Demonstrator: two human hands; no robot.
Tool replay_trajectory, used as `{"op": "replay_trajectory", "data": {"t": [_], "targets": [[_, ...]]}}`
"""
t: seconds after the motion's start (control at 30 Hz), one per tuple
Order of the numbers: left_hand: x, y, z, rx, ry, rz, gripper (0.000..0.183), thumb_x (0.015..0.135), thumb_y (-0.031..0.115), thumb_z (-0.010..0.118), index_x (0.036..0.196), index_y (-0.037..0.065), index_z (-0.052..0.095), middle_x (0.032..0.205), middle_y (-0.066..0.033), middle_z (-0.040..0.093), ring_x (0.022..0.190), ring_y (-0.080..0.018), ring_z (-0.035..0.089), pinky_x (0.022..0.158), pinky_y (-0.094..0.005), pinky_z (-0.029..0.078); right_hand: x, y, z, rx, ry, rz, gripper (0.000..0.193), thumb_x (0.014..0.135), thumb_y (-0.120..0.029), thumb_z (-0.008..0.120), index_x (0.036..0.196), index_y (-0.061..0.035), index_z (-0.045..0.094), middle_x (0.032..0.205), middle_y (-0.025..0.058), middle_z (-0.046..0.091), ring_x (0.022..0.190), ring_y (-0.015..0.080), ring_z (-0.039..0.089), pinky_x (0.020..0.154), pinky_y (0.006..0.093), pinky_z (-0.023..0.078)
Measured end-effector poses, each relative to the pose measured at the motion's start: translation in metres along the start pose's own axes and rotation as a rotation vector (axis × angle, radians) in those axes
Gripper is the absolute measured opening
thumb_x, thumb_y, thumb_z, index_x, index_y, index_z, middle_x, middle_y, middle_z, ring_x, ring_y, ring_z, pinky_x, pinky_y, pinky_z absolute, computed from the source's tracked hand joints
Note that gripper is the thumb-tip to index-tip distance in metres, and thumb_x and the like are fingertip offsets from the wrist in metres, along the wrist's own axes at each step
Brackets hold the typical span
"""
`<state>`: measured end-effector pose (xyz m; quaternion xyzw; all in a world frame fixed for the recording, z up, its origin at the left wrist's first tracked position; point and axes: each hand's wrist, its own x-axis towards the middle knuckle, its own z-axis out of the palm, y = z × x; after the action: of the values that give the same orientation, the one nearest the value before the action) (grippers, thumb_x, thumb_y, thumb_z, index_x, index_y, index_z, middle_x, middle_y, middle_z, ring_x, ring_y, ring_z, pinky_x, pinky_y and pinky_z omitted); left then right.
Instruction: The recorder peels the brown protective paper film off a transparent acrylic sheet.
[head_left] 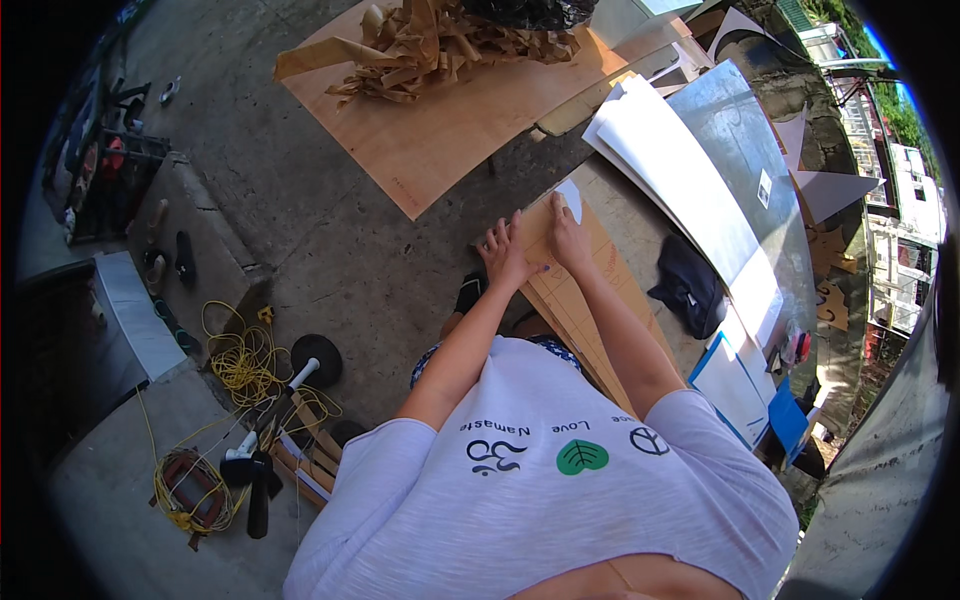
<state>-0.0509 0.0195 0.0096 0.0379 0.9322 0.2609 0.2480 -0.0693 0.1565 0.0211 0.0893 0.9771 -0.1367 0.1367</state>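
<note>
Left hand [507,257] lies open, fingers spread, at nine o'clock edge of brown board [610,262]. Right hand [571,240] curls at white piece [571,198], twelve o'clock; whether gripping, cannot tell.

Off to the left, my feed shows me a tangled yellow cord [238,368] near a black disc [322,368]. Farther up I see crumpled brown paper [430,55] on a brown sheet [400,150]; dark cloth [690,285] lies just beside white sheets [690,165].
</note>
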Motion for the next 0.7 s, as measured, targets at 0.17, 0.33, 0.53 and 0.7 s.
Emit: {"op": "replay_trajectory", "data": {"t": [0.17,0.33,0.53,0.7], "targets": [[-0.004,-0.001,0.003,-0.014,0.03,-0.009,0.118,0.054,0.043,0.085,0.144,0.024,0.011,0.143,-0.0145,0.027,0.131,-0.0349,0.026,0.103,-0.0588,0.021,-0.011,0.002,-0.003,0.033,-0.023,-0.022,0.066,0.08,-0.007,0.047,0.143,-0.0106,0.027,0.11,0.0185,0.056,0.088,0.0375,0.061,0.069,0.0444,0.05],[-0.005,0.001,-0.002,-0.037,0.035,0.003,0.118,0.054,0.043,0.084,0.144,0.024,0.011,0.144,-0.0148,0.026,0.132,-0.035,0.026,0.104,-0.0588,0.02,0.013,0.012,-0.004,0.044,0.049,-0.041,0.069,0.079,-0.006,0.048,0.144,-0.011,0.025,0.108,0.0199,0.056,0.087,0.0383,0.061,0.068,0.0447,0.049],[-0.003,0.001,-0.002,-0.043,0.029,0.005,0.117,0.055,0.043,0.084,0.144,0.024,0.011,0.144,-0.0154,0.025,0.132,-0.0351,0.024,0.104,-0.0587,0.019,0.002,0.005,0.007,0.009,0.055,-0.032,0.07,0.079,-0.005,0.047,0.144,-0.0126,0.024,0.107,0.0203,0.057,0.081,0.0389,0.061,0.065,0.0468,0.049],[-0.004,0.0,-0.003,-0.043,0.035,-0.011,0.117,0.054,0.041,0.085,0.144,0.024,0.011,0.145,-0.0143,0.026,0.132,-0.0342,0.026,0.104,-0.0595,0.02,-0.002,0.014,-0.015,0.026,0.044,-0.111,0.048,0.082,-0.009,0.05,0.129,-0.0109,0.044,0.109,0.0165,0.056,0.082,0.0359,0.062,0.067,0.0448,0.05]]}}
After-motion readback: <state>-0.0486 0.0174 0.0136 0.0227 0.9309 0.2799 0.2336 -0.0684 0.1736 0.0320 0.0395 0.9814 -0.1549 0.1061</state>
